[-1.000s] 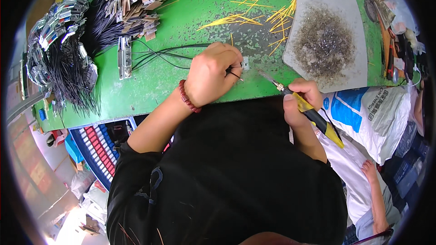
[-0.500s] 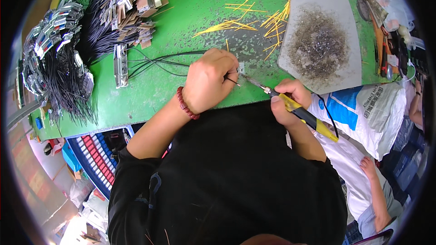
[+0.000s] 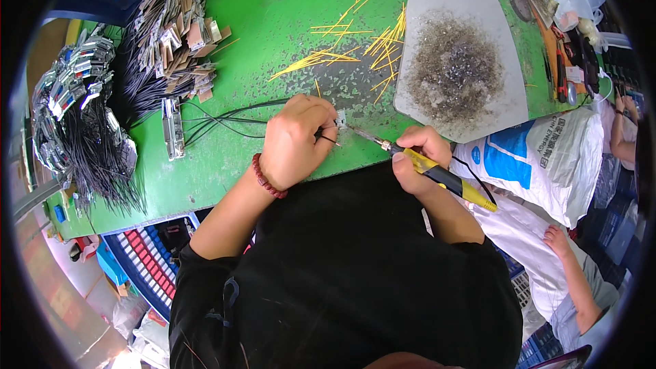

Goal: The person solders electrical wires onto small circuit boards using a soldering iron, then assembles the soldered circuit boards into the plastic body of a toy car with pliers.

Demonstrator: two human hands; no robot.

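Observation:
My left hand (image 3: 298, 138) is closed with its fingers pinched round thin black wires (image 3: 225, 120). One short wire end pokes out below the fingers. The wires run left to a slim metal part (image 3: 173, 128) lying on the bench. At my left fingertips is a small pale piece (image 3: 341, 119), partly hidden by them. My right hand (image 3: 424, 154) is wrapped round a yellow and black soldering iron (image 3: 444, 176), held at a slant. Its tip points up and left and is close to the small pale piece; whether they touch I cannot tell.
Yellow sticks of thin tubing or wire (image 3: 321, 56) lie scattered on the green bench (image 3: 239, 10). A grey board (image 3: 506, 48) carries dark debris. Wired metal parts are heaped at left (image 3: 75, 109) and far left (image 3: 171, 34). A white sack (image 3: 567, 157) and another person's arm (image 3: 574, 280) are at right.
The bench and both hands sit a little further left and lower in view, as the camera has shifted. Both grips and the iron's place by the small piece look the same.

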